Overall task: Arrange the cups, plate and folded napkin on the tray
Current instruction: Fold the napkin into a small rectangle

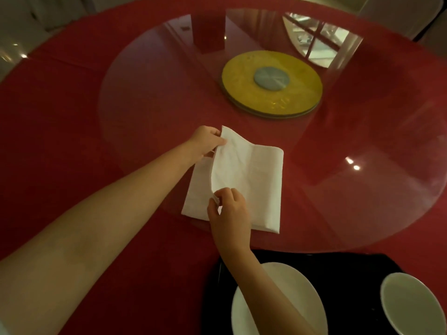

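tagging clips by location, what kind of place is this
Probably a restaurant or banquet dining room, though a home dining room is possible. A large round table with a red tablecloth carries a glass turntable on a yellow hub, and a black tray holds a white plate beside a napkin being folded.

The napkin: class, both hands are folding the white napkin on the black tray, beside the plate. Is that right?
Not quite. The head view shows the white napkin lying on the glass turntable, beyond the black tray. Both the left hand and right hand do hold its edge.
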{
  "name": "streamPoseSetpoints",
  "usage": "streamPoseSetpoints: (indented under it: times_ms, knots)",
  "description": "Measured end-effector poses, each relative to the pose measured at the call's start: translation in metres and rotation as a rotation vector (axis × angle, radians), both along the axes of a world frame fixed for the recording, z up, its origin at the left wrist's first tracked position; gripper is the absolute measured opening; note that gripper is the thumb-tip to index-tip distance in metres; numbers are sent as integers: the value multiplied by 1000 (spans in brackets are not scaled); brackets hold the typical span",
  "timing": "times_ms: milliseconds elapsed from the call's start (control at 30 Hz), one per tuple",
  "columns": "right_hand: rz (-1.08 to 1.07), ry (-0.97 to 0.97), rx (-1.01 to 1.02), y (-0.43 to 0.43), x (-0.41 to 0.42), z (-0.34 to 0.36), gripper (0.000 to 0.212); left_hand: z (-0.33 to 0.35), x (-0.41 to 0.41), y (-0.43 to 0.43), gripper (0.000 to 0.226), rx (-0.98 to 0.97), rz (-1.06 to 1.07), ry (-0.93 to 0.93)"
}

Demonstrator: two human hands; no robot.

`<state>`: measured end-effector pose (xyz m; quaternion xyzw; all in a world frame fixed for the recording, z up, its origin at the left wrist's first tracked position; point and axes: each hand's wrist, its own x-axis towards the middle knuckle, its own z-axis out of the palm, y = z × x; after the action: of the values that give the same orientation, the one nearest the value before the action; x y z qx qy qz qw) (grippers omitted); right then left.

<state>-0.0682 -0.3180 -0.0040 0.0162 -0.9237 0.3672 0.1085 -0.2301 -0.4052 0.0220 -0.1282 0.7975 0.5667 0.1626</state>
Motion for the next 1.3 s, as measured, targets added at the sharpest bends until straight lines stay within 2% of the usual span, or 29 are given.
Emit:
streamPoseSetpoints:
  times_ms: [200,500,767,900,967,1033,1100,1167,1233,1300]
  knots:
    - [70,-42,50,-23,2,-22,3,-32,7,-30,13,42,155,3]
    - [134,75,171,-35,10,-33,9,-37,7,-46,21,15,145,144]
    - [197,38,220,-33,10,-42,11,-59,12,-52,32,-320,109,253]
    - [278,-21,105,-26,7,-39,18,-57,17,-49,39,-489,104,308]
    - [156,-1,-20,-13,-1,-35,15,-52,26,-44,38,-568,138,425]
    - [-92,60,-46,6,-19,-34,20,-50,42,-28,40,-571,128,621]
    - [-175,0,63,21,-40,-34,31,-55,59,-5,42,-514,9,705]
    - [14,-121,256,28,-54,-40,43,-68,69,10,44,-550,-180,622]
    - [208,-179,410,33,-60,-50,49,-85,71,8,47,-756,-344,513]
    - [242,-198,492,42,-63,-61,55,-97,71,1,49,-907,-401,487]
